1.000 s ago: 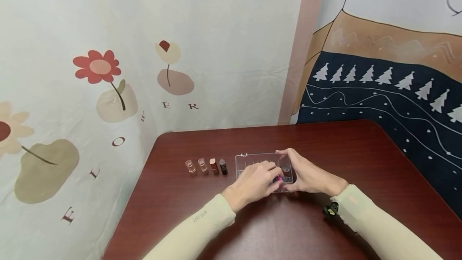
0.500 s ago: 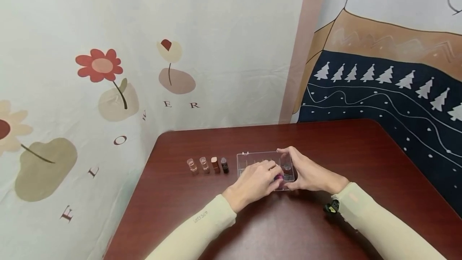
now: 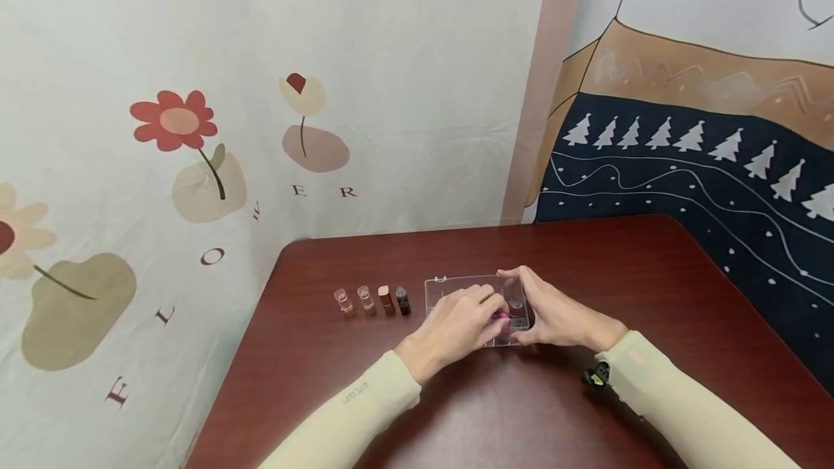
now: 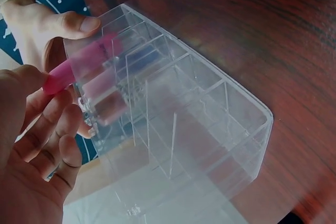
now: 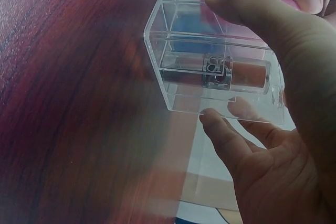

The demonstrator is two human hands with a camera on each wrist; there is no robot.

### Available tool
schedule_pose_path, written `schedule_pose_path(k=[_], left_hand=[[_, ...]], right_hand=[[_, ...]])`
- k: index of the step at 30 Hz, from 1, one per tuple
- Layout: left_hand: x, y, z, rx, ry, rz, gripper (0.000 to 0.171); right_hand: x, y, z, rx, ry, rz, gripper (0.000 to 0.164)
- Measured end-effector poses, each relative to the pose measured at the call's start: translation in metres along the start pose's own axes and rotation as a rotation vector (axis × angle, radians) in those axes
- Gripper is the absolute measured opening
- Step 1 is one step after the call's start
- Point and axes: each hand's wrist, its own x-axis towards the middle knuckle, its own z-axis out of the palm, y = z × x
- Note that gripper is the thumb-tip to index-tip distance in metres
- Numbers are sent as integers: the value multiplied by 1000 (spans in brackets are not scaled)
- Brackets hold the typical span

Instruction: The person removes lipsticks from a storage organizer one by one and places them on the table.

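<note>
A clear plastic divided box (image 3: pixel 432 288) sits on the table between both hands. My left hand (image 3: pixel 456 318) reaches over it and pinches the end of a bright pink lipstick-like tube (image 4: pixel 79 62), whose other end lies within the box walls. My right hand (image 3: pixel 562 315) grips the box's right end, thumb on one side and fingers on the other. Inside, beside the pink tube, the right wrist view shows a clear lipstick tube (image 5: pixel 244 73) with a brownish-orange end. Something blue (image 5: pixel 193 31) lies nearby. The left hand hides much of the box in the head view.
Left of the box, several lipsticks stand in a row: a clear one (image 3: pixel 343 301), another clear one (image 3: pixel 366 300), a brown one (image 3: pixel 386 301) and a black one (image 3: pixel 403 302). Behind the dark red wooden table (image 3: pixel 482 418) hangs a printed cloth (image 3: pixel 417 93).
My left hand has risen slightly over the box with the pink tube between its fingers. The right hand keeps its hold on the box, and the standing lipsticks are unmoved.
</note>
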Motion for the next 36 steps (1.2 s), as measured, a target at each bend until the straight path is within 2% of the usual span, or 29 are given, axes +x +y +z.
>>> schedule_pose_path(k=[9, 15, 23, 31, 36], left_hand=[[0, -4, -8, -11, 74, 20, 13], [-1, -7, -17, -2, 135, 25, 15], [-7, -14, -27, -6, 210, 31, 18], [-16, -24, -37, -27, 185, -9, 13], [-25, -31, -43, -34, 201, -45, 12]], right_hand=[[2, 0, 1, -34, 8, -4, 105], [2, -1, 2, -13, 7, -1, 109], [1, -3, 0, -51, 6, 20, 113], [1, -2, 0, -43, -7, 48, 114], [1, -3, -1, -32, -19, 74, 114]])
